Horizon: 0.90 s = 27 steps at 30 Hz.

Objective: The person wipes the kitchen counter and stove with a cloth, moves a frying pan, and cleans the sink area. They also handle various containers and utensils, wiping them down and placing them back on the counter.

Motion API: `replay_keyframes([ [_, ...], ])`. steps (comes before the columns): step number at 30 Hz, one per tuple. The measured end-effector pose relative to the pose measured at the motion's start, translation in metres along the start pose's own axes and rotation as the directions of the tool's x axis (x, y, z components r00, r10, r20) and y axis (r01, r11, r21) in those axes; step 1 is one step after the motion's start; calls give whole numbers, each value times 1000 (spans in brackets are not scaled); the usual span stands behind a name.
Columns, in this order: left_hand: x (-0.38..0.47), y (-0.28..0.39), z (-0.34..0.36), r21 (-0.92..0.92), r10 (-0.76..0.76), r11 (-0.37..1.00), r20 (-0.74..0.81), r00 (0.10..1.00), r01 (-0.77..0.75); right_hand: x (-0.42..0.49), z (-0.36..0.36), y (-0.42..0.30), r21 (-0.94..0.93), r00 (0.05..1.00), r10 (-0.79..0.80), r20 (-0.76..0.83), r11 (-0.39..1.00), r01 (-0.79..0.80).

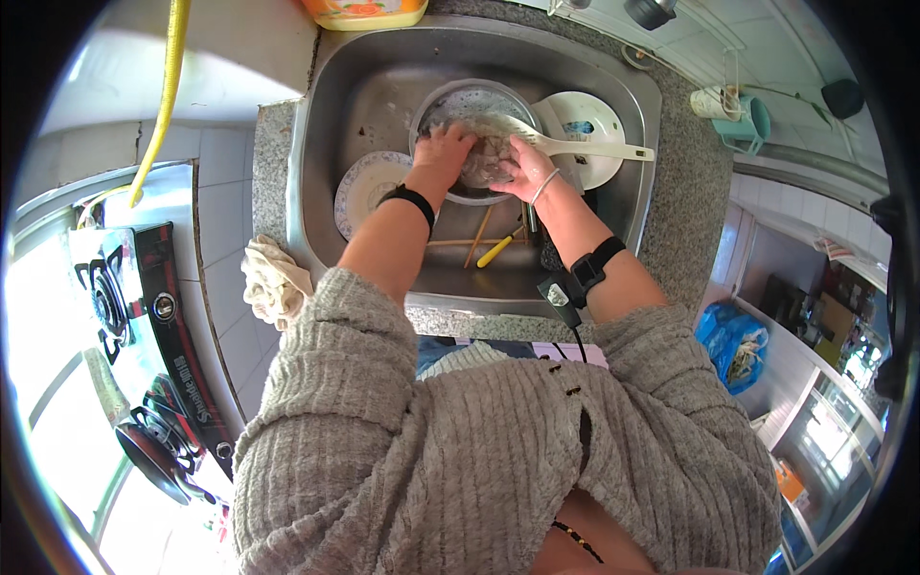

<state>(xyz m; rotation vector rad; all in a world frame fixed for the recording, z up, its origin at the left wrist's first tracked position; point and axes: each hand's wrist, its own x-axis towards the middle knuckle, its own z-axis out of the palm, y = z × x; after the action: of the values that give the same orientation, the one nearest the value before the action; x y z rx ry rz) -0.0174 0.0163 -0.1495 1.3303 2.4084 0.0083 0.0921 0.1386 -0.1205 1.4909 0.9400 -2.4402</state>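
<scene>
A round metal basin (471, 92) with sudsy water stands in the stainless steel sink (374, 93). Inside it is a wet, greyish, partly see-through object (486, 159), whose kind I cannot make out. My left hand (444, 149) grips its left side, fingertips partly hidden by water and suds. On the right, my right hand (528, 169) holds it with thumb and fingers apart around the edge. A white slotted spatula (575, 147) lies across the basin's right rim, its head inside and its handle pointing right over a white plate (605, 118).
A patterned plate (359, 194) lies left of the basin. Chopsticks (477, 237) and a yellow-handled utensil (496, 251) rest on the sink floor. A crumpled cloth (274, 282) is on the counter corner. At left stands a gas stove (162, 305) with a pan (154, 463).
</scene>
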Motion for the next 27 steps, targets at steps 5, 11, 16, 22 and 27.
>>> replay_keyframes([
  [5, 6, 24, -24, -951, -256, 228, 147, 955, 207, 9, 3, -7, 96, 962, 159, 221, 978, -184],
  [11, -56, 90, -67, -893, -266, 371, -366, 892, -255, -4, 5, 1, -59, 786, -534, 313, 815, 577],
  [16, -56, 76, -82, -601, -249, 750, -643, 724, -276, -3, 22, -14, 201, 857, -90, 508, 980, -16],
  [22, -40, 35, -68, -340, -24, 874, -743, 669, -346, -8, 40, -22, 150, 942, -53, 331, 989, 3],
  [27, -28, -6, -92, -291, -189, 952, -305, 933, 98, -29, 18, -37, -296, 982, -183, 36, 937, 185],
])
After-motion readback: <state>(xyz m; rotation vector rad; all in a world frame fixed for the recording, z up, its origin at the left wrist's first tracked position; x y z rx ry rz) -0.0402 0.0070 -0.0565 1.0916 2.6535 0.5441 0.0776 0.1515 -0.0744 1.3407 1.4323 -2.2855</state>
